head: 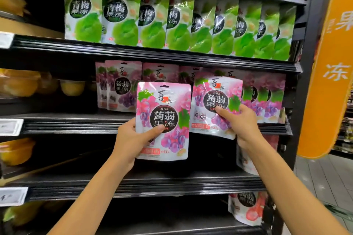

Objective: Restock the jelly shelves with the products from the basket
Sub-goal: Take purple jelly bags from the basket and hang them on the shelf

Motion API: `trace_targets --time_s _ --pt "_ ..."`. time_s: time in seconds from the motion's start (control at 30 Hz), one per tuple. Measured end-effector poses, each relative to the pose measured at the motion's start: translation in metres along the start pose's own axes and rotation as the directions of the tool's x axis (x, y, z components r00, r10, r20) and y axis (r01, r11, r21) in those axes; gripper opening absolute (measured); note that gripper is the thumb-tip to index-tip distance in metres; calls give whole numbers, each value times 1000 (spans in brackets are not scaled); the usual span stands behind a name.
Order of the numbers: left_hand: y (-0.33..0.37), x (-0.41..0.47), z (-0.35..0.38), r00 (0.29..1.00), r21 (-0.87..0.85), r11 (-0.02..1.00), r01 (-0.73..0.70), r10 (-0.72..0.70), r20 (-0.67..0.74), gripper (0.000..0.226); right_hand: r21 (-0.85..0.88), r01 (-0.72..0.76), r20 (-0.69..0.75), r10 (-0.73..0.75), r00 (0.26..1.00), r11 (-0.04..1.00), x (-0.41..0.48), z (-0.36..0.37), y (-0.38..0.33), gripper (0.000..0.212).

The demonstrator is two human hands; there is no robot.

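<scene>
My left hand [133, 137] grips a pink grape jelly pouch [168, 105] by its lower left corner, upright in front of the middle shelf. My right hand [240, 122] grips a second pink grape jelly pouch [210, 101] by its lower right part, tilted and just in front of the row of matching grape pouches [267, 97] on the middle shelf [76, 122]. More grape pouches [118, 86] stand at the left of that row, with a gap behind the two held ones. No basket is in view.
Green plum jelly pouches [172, 19] fill the shelf above. Yellow jelly cups [72, 87] sit at the left. Red strawberry pouches [246, 208] stand on the lowest shelf at right. An orange sign [328, 74] hangs by the shelf's right post.
</scene>
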State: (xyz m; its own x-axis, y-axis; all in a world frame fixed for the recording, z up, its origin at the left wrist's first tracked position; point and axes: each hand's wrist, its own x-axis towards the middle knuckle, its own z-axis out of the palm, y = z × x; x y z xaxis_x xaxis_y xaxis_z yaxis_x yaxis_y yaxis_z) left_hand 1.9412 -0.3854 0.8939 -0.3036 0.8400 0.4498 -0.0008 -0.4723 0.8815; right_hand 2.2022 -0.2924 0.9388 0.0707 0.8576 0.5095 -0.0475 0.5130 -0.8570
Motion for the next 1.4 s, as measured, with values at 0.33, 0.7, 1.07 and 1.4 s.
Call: trace_targets --time_s 0.33,0.7,1.07,1.4 --pt "4 25 5 999 3 1000 -31 32 -21 43 -4 -8 5 8 1000 1000 57 30 -6 32" --pt "-13 29 12 1000 -28 999 -17 16 -26 42 -220 188 -12 -195 981 957 35 22 11 51" --pt "-14 29 21 1000 -49 999 -7 8 22 43 -485 229 -140 -333 933 844 26 2 18 48" --pt "-11 31 31 1000 -64 998 18 -16 20 41 -295 258 72 -248 966 920 -15 22 1 25"
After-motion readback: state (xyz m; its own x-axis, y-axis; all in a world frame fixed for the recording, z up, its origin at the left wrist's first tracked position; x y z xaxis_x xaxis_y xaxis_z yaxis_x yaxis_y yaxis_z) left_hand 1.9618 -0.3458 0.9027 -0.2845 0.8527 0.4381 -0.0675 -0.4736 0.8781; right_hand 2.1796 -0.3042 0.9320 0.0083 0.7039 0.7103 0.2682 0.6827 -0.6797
